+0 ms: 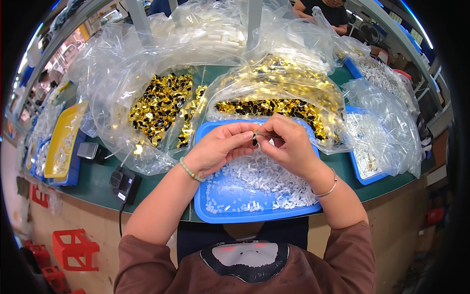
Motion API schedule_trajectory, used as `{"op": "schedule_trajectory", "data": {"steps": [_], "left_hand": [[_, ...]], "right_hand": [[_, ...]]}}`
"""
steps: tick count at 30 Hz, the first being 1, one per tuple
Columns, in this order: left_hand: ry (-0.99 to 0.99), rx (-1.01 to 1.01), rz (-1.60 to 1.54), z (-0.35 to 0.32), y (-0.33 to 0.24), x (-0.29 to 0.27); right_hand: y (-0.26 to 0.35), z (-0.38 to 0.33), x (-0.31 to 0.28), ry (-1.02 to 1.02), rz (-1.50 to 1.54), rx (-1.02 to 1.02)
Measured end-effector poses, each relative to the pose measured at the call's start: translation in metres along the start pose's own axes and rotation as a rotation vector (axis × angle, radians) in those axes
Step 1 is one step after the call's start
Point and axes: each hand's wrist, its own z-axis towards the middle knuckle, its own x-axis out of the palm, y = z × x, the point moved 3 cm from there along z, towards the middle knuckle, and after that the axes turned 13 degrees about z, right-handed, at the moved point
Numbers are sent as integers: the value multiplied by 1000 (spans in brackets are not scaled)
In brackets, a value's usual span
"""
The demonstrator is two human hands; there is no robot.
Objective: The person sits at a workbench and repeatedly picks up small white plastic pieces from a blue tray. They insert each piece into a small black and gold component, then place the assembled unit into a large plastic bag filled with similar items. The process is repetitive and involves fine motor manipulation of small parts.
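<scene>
Both hands meet above the blue tray (205, 206) of small white pieces (264, 183). The left hand (220, 149) and right hand (291, 144) pinch 1 small gold-and-black part (255, 137) between their fingers (249, 135).

Both forearms came up from below, brown sleeves pushed back, a band on each wrist. The left hand (220, 147) and right hand (291, 144) met fingertip to fingertip, fingers pinched closed, knuckles upward.

Tray (205, 206) before bags (161, 105) (hands (259, 144) above tray)
</scene>
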Motion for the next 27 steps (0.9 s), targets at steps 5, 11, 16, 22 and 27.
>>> {"op": "schedule_trajectory", "data": {"steps": [5, 11, 16, 22, 27], "left_hand": [[4, -2, -23, 0, 1, 0], [1, 3, -2, 1, 2, -2], [3, 10, -12, 0, 2, -2], [17, 20, -33, -1, 0, -2], [16, 23, -44, -1, -3, 1]], "right_hand": [[-1, 0, -2, 7, 86, 81], [-2, 0, 0, -4, 43, 70], [0, -1, 3, -17, 37, 19], [2, -3, 4, -40, -44, -15], [2, -6, 6, -108, -31, -46]]}}
